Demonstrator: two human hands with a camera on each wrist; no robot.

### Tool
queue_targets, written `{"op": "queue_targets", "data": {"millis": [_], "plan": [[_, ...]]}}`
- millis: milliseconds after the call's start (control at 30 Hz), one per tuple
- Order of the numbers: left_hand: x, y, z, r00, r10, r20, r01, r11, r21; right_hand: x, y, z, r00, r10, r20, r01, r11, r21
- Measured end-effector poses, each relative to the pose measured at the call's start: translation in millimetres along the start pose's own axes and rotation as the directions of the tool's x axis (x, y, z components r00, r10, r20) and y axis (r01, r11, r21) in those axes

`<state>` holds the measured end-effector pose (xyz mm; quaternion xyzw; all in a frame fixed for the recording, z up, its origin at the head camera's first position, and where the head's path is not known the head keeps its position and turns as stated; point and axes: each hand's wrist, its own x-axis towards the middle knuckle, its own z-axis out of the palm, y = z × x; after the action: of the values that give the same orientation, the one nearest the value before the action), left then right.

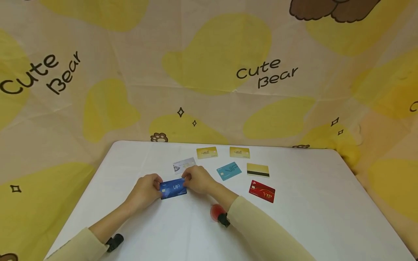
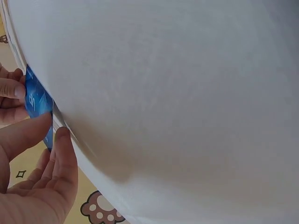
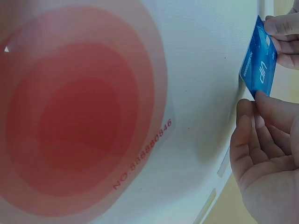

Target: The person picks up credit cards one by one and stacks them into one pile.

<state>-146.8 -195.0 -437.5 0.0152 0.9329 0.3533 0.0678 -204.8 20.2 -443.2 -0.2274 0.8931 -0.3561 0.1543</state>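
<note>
A blue VIP card [image 1: 173, 189] is held between both hands over the near-left part of the table. My left hand [image 1: 143, 190] pinches its left end, while the right hand [image 1: 199, 179] pinches the opposite end near the upper corner. In the left wrist view the blue card [image 2: 37, 95] is tilted, with the left thumb on its face. The right wrist view shows the card's [image 3: 261, 60] printed number and one end at the right thumb. Just behind the right hand lies a silver-white card [image 1: 183, 165], partly covered by the fingers.
Two gold cards [image 1: 207, 152] lie at the back of the white table [image 1: 310, 203]. A teal VIP card [image 1: 229, 171], a gold card with a dark stripe [image 1: 258, 170] and a red VIP card [image 1: 262, 191] lie to the right. A card with red circles [image 3: 84, 121] sits below the right wrist.
</note>
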Motion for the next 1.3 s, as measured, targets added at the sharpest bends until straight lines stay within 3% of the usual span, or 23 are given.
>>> {"op": "queue_targets", "data": {"millis": [467, 900, 1300], "plan": [[-0.7, 7.2, -11.1, 1.0, -0.003, -0.011, 0.001, 0.991, -0.131, -4.9, -1, -12, 1.0, 0.016, -0.014, -0.013, 0.979, 0.205], [-9.2, 14.4, -14.1, 1.0, 0.009, -0.029, -0.014, 0.979, -0.204, -20.0, -3, -21, 0.999, -0.008, -0.039, 0.015, 0.984, 0.18], [-17.4, 30.4, -10.1, 1.0, 0.024, -0.013, -0.027, 0.95, -0.31, -40.5, 2, -34, 0.997, -0.038, -0.067, 0.055, 0.963, 0.266]]}}
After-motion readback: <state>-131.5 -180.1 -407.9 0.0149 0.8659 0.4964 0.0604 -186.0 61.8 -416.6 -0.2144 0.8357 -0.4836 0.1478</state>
